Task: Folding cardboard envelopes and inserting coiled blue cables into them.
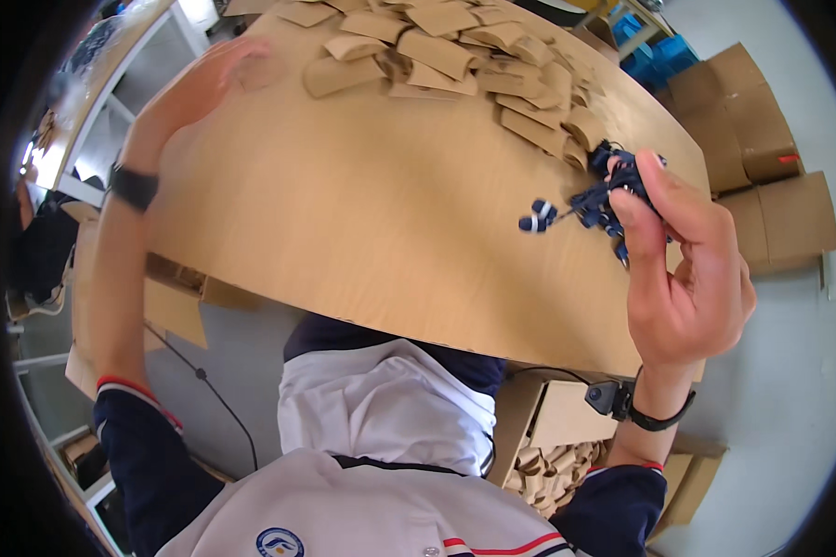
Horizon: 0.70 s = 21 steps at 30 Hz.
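My right hand (692, 278) is raised over the right side of the table, thumb and fingers pinched on a bundle of dark blue wired earphones (596, 206). Two earbuds with white bands (537, 216) stick out to the left of the bundle on a short length of cord. Part of the bundle is hidden behind my fingers. Over the far left edge of the table is my left hand (215, 79), its fingers stretched out and slightly blurred, with nothing visible in them. Brown card pillow boxes (437, 54) lie heaped at the far side, to the right of my left hand.
The wooden table (372, 213) has a curved near edge in front of my lap. Below it on the right stands an open box of brown card pieces (553, 473). Large cartons (738, 116) stand beyond the right edge; a white-framed rack (111, 111) is at the left.
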Each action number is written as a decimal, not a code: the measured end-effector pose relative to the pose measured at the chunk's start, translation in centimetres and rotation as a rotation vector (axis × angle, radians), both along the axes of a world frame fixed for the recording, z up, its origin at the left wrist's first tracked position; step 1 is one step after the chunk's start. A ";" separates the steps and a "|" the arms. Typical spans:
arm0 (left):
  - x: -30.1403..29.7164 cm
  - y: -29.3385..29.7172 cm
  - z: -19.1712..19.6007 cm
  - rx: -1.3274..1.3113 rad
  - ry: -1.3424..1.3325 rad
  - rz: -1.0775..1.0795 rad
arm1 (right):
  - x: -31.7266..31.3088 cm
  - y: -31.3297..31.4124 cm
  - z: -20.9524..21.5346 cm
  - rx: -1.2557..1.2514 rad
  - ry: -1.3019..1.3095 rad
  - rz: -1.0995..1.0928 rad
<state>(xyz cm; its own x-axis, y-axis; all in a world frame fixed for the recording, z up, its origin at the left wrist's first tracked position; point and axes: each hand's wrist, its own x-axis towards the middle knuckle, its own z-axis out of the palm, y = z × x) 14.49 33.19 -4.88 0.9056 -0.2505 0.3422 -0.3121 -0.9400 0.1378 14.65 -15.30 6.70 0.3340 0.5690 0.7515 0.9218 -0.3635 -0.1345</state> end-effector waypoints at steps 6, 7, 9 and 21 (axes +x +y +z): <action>-5.3 -9.0 3.3 0.229 0.144 0.498 | 0.5 0.0 1.3 -0.002 -0.169 -0.073; -6.0 -9.7 2.8 0.222 0.136 0.497 | 0.5 0.0 1.6 -0.039 -0.208 -0.069; -7.5 -11.2 1.6 -0.162 -0.153 0.354 | -0.4 -0.1 2.7 -0.078 -0.249 -0.092; -10.8 -33.0 5.5 -1.449 0.323 -0.280 | -6.2 0.2 5.0 -0.059 -0.302 -0.103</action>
<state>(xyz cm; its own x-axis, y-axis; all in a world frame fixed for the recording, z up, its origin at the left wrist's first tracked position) 3.66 0.21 0.66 0.9696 -0.0525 0.2389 -0.2290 0.1477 0.9621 8.42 -15.10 11.67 0.1592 0.5888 0.7924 0.8748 -0.4562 0.1632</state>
